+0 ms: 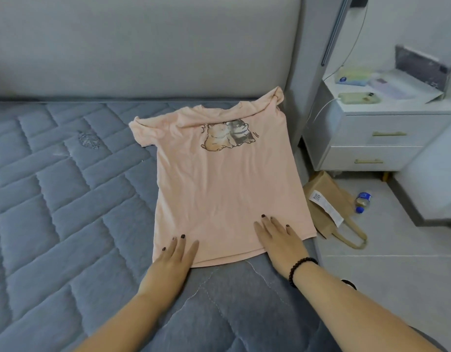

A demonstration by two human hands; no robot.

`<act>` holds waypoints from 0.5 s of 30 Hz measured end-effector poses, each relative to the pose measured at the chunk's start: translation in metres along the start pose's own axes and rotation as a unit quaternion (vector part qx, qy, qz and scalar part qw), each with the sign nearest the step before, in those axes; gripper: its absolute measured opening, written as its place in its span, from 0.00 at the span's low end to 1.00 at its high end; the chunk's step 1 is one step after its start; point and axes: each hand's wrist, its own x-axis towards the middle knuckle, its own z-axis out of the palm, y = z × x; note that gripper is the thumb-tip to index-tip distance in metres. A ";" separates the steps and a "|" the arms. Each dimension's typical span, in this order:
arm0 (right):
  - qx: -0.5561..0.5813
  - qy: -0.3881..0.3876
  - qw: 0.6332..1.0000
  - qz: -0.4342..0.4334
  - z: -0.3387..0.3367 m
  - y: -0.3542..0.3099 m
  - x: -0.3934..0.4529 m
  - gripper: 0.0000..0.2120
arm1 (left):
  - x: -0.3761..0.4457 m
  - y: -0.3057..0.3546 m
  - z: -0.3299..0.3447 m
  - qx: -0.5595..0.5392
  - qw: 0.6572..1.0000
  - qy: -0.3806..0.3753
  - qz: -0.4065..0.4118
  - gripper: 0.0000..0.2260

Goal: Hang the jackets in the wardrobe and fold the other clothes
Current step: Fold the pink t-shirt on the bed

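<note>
On bed [67, 199], T-shirt [227, 186], hands [174, 257] flat

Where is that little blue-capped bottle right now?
In the head view, the bottle lies on the floor at the right, beside the brown paper bag and below the white nightstand.

- A home bedroom.
- A bed [67, 199] with quilted grey mattress fills the left and lower frame, against a padded headboard [143, 47].
- A white nightstand [371, 138] with two drawers stands at right, a phone [359, 98] charging on top.
</note>
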 end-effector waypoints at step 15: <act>-0.148 0.004 0.987 0.068 -0.005 0.045 -0.059 0.24 | -0.056 -0.061 0.008 -0.017 0.989 -0.139 0.053 0.41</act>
